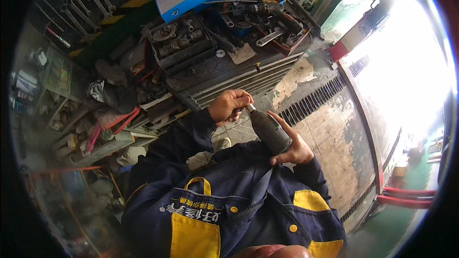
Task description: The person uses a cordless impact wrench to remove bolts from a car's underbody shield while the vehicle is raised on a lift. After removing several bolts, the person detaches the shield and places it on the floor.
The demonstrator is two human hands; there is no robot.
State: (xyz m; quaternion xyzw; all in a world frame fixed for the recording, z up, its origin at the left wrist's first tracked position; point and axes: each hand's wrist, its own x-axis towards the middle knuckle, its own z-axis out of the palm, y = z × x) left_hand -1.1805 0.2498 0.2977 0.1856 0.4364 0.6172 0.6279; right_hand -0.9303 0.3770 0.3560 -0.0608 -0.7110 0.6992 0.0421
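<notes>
The counter (203,77) is a drawer cabinet with a dark, grimy top. At its left sits 1 open metal tray (184,56) filled with greasy metal parts (179,40). Right of that lie 1 pale washer (220,53) and, just beside it, 1 brown cardboard piece (243,54). At the right stands 1 red-sided box (299,45) heaped with tools; loose dark tools crowd the far side.

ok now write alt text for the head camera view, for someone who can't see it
A person's right hand holds a dark, bottle-shaped object while the left hand is at its pale, narrow tip. Beyond the hands stands a cluttered drawer cabinet, with a row of wrenches at upper left.
</notes>
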